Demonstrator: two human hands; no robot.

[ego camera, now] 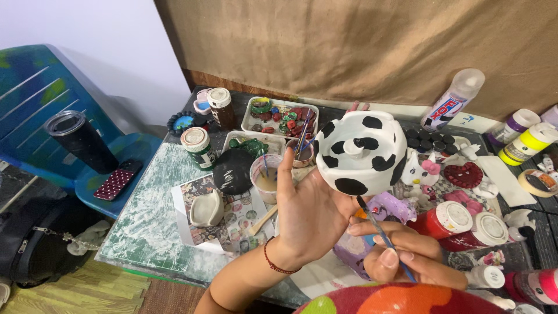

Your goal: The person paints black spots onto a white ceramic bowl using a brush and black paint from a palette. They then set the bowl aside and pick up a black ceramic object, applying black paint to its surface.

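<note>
Cluttered craft table [145, 232] against a brown backdrop. Right hand [401, 256] is pinching a thin brush [381, 235], tip touching the underside of a white black-spotted ceramic dish [361, 152] — left hand [311, 212] is cupping it, tilted up (exposing the edge). Behind: cup [266, 177] holding murky water, tray [279, 116] of painted pieces.

The bowl [361, 152] in the left hand [308, 215] looks like fired clay, its white and black paint smooth with a soft sheen. The brush [381, 235] in the right hand [404, 256] has a thin glossy handle. A clay dish [207, 209] lies unpainted, pale and matt. The paint jars [447, 220] are shiny plastic. The table top [148, 221] looks rough and smeared with dried white paint. The backdrop [349, 46] is coarse brown cloth, and the chair [40, 110] is smooth moulded plastic.
</note>
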